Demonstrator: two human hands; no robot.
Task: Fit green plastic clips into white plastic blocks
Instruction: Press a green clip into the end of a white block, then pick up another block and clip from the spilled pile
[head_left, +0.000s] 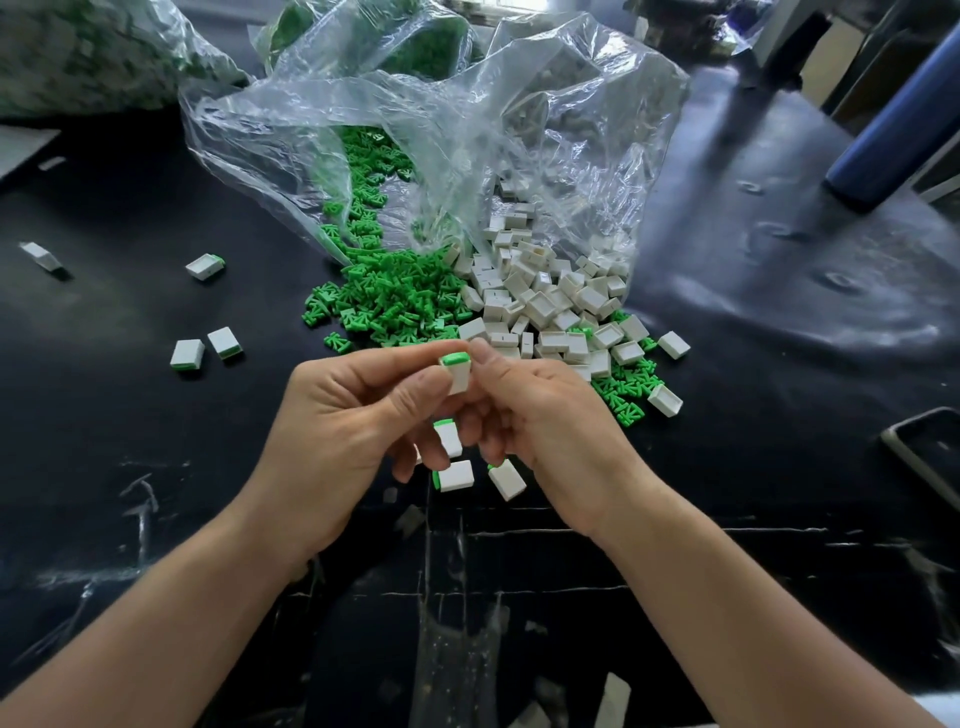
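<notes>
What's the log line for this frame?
left hand, right hand: pinching white block | green clip: seated in block top

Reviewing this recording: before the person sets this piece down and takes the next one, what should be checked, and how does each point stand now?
1. Grip on the white block: ok; the left hand and right hand both pinch it.
2. Green clip in the block's upper end: ok.
3. Clip pushed fully home: cannot tell; fingers cover the sides.
4. Supply of loose clips: ok, a pile lies just beyond the hands.
5. Supply of empty blocks: ok, heaped beside the clips.
6. Drop spot: ok; finished pieces lie on the table below the hands.
</notes>
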